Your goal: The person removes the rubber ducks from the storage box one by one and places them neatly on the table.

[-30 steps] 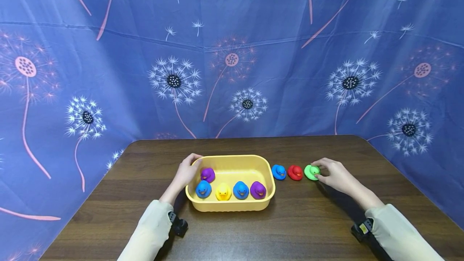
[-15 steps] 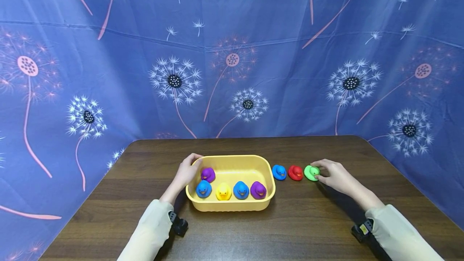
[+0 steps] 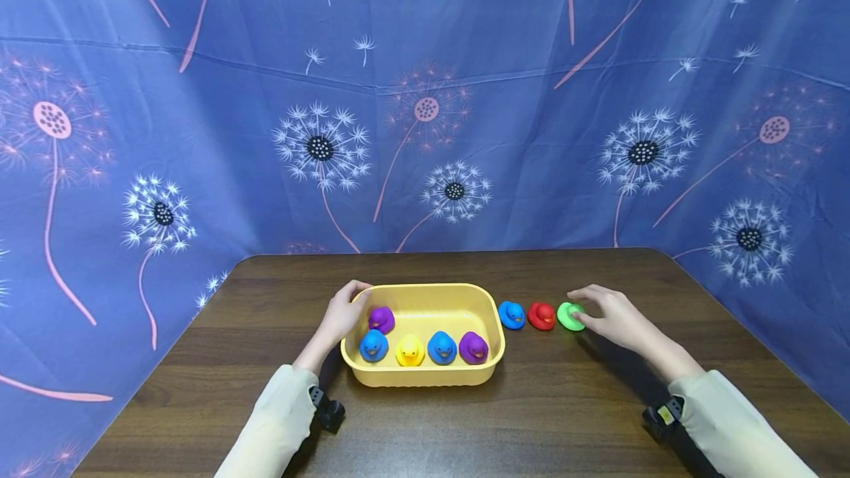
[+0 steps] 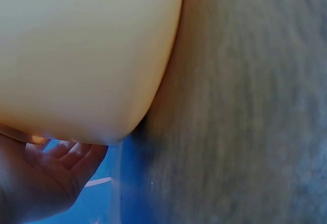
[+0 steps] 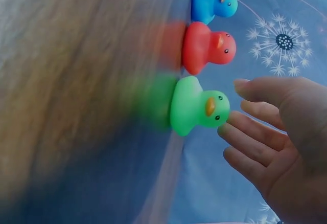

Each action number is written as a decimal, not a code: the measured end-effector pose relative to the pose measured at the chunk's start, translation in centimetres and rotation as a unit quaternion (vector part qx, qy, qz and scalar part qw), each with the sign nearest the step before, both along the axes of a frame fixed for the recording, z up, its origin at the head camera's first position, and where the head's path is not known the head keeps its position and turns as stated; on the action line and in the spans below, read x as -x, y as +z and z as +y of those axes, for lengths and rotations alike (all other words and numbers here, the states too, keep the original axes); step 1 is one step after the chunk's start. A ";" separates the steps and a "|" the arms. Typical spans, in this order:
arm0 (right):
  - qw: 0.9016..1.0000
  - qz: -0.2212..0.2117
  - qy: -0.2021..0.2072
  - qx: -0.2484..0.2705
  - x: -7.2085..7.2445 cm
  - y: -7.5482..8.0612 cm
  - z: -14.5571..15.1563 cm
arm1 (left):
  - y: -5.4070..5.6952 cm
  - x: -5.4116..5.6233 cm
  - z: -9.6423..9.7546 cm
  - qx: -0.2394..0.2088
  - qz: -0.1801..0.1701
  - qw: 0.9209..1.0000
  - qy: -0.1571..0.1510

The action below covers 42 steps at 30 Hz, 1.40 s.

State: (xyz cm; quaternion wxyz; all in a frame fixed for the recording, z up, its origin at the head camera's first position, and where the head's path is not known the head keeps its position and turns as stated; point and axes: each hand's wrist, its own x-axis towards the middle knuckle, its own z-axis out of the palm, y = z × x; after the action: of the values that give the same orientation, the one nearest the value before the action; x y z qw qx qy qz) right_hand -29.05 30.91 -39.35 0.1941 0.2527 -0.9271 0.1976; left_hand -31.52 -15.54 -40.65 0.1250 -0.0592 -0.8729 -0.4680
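The right hand (image 3: 614,319) is hovering beside the green duck (image 3: 567,318)

The green duck is standing upright on the desk (image 3: 531,411), at the end of a little row. The red duck (image 3: 541,317) is standing just beside it, and the blue duck (image 3: 511,316) is standing next, close to the yellow tub (image 3: 421,376).

What seems to matter most is how the green duck is sitting by the right hand. It is sitting to the left of the palm and lower down. The thumb and fingers of that hand are pointing apart and are not curling round anything. In the head view, the thumb is crossing in front of the duck, while the fingers are pointing over to its far side. In the right wrist view, the fingertips are showing close by the duck's head, but I cannot tell if any are touching it. The duck is looking short and round, so no long side is standing out.

The left hand (image 3: 341,313) is holding the left end of the tub by its rim. Its fingers are showing behind the wall in the left wrist view. The tub, with five other ducks (image 3: 409,352) sitting inside, is lying between the left hand and the row, so the right hand is being much the nearer one.
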 end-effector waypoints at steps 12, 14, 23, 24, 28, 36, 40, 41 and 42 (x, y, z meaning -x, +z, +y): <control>0.999 0.029 0.020 0.012 0.2 0.9 -1.7 | -0.1 -0.1 0.0 0.000 0.000 1.000 0.003; 0.999 0.030 0.023 0.017 0.2 1.0 -2.0 | -0.1 -0.1 0.0 -0.001 0.001 1.000 0.003; 0.999 0.021 0.032 0.017 0.2 1.6 -3.9 | -0.3 -0.1 -0.2 -0.008 -0.001 1.000 0.004; 0.999 0.022 0.035 0.020 0.2 1.7 -4.1 | -0.3 -0.1 -0.2 -0.007 0.000 1.000 0.004; 0.998 0.021 0.044 0.026 0.4 1.8 -5.1 | -0.4 -0.1 -0.1 -0.006 0.000 1.000 0.004; 0.998 0.013 0.059 0.031 0.8 1.9 -7.1 | -0.2 0.0 0.0 -0.004 0.003 1.000 0.006; 0.997 0.012 0.070 0.031 1.1 1.8 -8.0 | -0.2 0.1 0.1 -0.001 0.005 1.000 0.005; 0.997 0.015 0.074 0.032 1.1 1.8 -8.2 | -0.2 0.1 0.1 0.001 0.004 1.000 0.005; 0.996 0.019 0.078 0.032 1.2 1.8 -8.5 | -0.2 0.1 0.1 -0.001 0.003 1.000 0.005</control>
State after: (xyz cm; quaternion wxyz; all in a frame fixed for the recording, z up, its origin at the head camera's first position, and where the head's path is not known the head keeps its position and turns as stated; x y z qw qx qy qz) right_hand -30.24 22.46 -37.54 0.2035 0.3215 -0.8939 0.2368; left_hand -31.63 -15.46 -40.87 0.1300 -0.0559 -0.8725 -0.4677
